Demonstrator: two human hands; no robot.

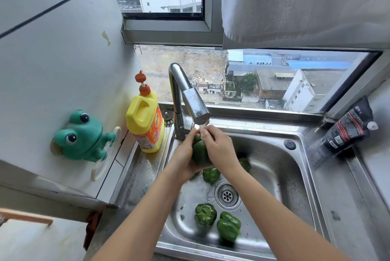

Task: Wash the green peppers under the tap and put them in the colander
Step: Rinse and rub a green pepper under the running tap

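Green pepper (199, 153) clamped between left hand (183, 158) and right hand (219, 147) under tap (195, 104)

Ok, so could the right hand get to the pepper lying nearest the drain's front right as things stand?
Probably yes, once freed. The right hand and left hand both grip a pepper under the tap. The loose pepper lies uncovered in the sink, nothing over it.
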